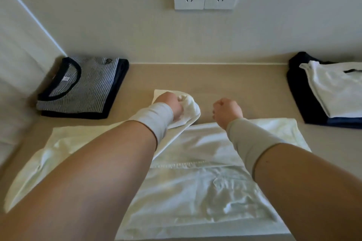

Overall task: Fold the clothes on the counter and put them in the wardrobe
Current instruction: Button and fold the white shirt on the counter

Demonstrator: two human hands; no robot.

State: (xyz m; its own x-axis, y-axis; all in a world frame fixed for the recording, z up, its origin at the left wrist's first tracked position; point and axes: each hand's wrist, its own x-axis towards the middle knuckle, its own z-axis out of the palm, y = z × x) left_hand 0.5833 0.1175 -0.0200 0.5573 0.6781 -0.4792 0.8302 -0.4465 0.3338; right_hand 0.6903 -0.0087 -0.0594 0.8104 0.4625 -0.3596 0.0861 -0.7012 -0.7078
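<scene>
A big white cotton shirt (205, 172) lies spread flat on the near middle of the tan surface (244, 84). The left hand (172, 106) holds a bunched sleeve in a tight grip at the far left edge. The right hand (226, 112) is curled, holding nothing. The fold is under way, I think. Next, lay that sleeve across the shirt.

no text reads clearly; the striped shirt (84, 86) bears a blurred logo.
</scene>
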